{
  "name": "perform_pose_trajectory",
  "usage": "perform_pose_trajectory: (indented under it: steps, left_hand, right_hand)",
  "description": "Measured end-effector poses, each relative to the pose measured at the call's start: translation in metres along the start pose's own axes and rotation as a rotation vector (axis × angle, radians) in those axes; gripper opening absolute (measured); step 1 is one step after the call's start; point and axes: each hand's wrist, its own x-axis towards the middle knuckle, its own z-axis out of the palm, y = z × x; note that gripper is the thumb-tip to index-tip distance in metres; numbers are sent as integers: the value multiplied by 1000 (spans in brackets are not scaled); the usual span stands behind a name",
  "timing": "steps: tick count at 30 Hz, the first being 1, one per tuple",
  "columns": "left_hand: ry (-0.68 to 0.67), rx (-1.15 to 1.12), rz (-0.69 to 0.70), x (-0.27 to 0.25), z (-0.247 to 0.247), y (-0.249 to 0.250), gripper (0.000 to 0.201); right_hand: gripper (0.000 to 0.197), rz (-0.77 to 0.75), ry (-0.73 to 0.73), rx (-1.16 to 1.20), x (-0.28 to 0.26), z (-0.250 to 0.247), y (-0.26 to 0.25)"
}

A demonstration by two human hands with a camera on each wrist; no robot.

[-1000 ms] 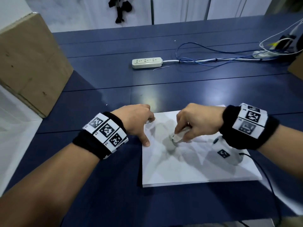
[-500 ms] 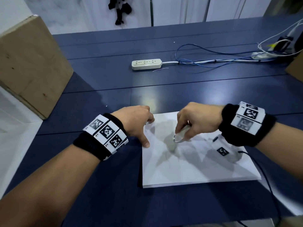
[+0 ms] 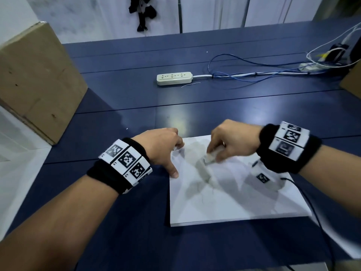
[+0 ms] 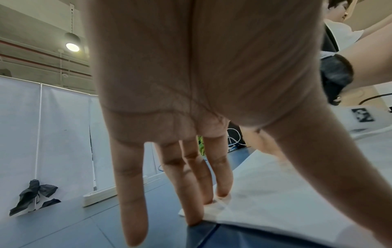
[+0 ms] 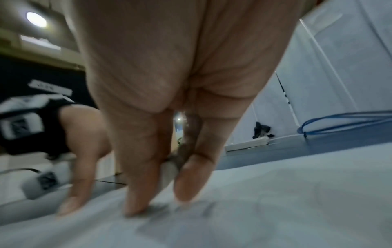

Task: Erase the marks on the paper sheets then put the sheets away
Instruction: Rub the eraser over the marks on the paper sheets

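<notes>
A stack of white paper sheets point(image 3: 234, 202) lies on the dark blue table point(image 3: 136, 106) in front of me. My left hand point(image 3: 176, 161) presses the stack's far left corner. In the left wrist view its straight fingertips point(image 4: 221, 191) rest on the paper corner point(image 4: 275, 193). My right hand point(image 3: 214, 156) pinches a small white eraser point(image 3: 208, 159) with its tip on the upper middle of the top sheet. In the blurred right wrist view the right hand point(image 5: 163, 199) has thumb and fingers touching the paper point(image 5: 275, 209). Faint grey marks lie by the eraser.
A cardboard box point(image 3: 37, 79) stands at the table's left edge and another box corner point(image 3: 353, 83) at the far right. A white power strip point(image 3: 174, 78) and blue cables point(image 3: 244, 75) lie beyond the paper. A thin black cable point(image 3: 312, 208) trails past the stack's right side.
My right hand has shifted the eraser a short way over the top sheet and is now motion-blurred. My left hand stays on the corner.
</notes>
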Motion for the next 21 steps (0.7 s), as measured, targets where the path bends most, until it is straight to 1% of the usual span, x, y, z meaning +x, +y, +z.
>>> perform_pose_trajectory:
  steps: [2,4,5,7,9,10,11,15,17,19,21]
  left_hand:
    - [-1,5,7,-1,-1,1,86]
    - [-3,11,10,-2,-2,2,86]
    - [-4,13,8,-2,-2,2,86]
    - [-5,15,2,-1,-1,1,84]
    - [-4,18,-3,0,-1,0,83]
    - [-4,19,-2,-1,-1,1,83]
    - [-4,20,1,-1,-1,1,83]
    - [0,15,19,-2,-2,2,84]
    - [2,12,21,-4,-2,2,85]
    - [4,11,18,-4,-1,2,84]
    - [-1,15,13,-4,-1,2,82]
  right_hand:
    - [30,55,109,-42,15,-8,7]
    - [28,96,156,-48,22,-12,12]
    - [29,86,159,-48,20,-11,12]
    - [30,21,91,-35,8,-5,6]
    - [30,-46,-49,-1,-10,0,-6]
    - [29,-55,-103,6,-15,1,-10]
    - [29,-50,-110,4,-15,0,-11]
    - [28,69,41,-34,14,-11,2]
    - [25,114,78,-27,23,-13,8]
    - [27,79,93,-70,16,-9,8]
    - [29,-20,36,-77,0,-4,0]
